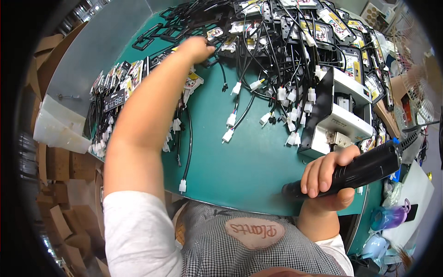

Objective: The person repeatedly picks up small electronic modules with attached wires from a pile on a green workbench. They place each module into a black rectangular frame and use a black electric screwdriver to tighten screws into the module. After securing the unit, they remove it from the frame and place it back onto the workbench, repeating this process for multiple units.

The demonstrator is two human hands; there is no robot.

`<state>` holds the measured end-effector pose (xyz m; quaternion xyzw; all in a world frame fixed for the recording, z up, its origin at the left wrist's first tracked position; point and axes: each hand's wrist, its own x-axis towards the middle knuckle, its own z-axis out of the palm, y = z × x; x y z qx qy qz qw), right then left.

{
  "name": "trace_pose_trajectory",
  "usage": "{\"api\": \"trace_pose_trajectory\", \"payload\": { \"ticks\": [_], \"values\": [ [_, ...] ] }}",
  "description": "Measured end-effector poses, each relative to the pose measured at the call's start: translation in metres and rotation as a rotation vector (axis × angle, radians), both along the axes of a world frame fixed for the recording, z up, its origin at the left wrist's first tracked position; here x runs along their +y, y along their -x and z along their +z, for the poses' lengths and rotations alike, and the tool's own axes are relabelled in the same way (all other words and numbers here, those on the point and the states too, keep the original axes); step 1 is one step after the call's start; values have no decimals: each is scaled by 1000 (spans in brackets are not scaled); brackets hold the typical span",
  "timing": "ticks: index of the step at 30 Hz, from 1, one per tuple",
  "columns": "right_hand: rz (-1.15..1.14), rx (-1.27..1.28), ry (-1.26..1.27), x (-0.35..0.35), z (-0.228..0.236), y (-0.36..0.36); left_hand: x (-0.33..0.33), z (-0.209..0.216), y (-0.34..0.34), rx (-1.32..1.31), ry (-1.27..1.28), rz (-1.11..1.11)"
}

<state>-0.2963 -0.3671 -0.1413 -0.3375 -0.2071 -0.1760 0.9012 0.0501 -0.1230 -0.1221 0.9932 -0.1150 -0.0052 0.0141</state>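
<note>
Black corded handheld power tool (364,171) in the right hand (325,175), above the near right part of a green tabletop (221,171).
The right fingers and thumb wrapped the tool's barrel, its blurred tip pointing left and its cord leaving at the right; the left hand (196,50) was stretched to the far side, fingers partly curled beside black plastic frames (147,39), and whether it gripped anything could not be told. Right of that hand lay a heap of black-framed panel modules (314,32), their black cables trailing toward the person with white connectors (231,120); a white-and-black box-shaped device (346,122) stood beside them. More modules (131,83) were bunched left of the forearm, near a whitish plastic bin (62,124). Farther out were cardboard boxes (57,161) at left and a blue-purple cup (387,217) at right.
</note>
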Motion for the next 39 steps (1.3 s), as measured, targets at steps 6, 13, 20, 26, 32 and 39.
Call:
{"api": "trace_pose_trajectory", "payload": {
  "ticks": [6, 13, 20, 26, 32, 39],
  "values": [
    [-45, 38, 14, -5, -3, -6, -3, -38, -6, 79, 118, 255],
    [-61, 10, 39, -1, 0, -6, 35, -30, 14, -126, 240, -12],
    [-79, 10, 1, 0, -9, -1, 72, 30, 68, -651, 628, -85],
    [-71, -40, 9, -14, -14, -6, 67, 9, 146, -48, 897, -114],
    [112, -106, -42, -36, -30, -24, 1, -82, 266, 199, 884, -123],
    [65, -78, 5, -46, -32, -24, -10, -73, 290, -130, 278, -334]
  ]
}}
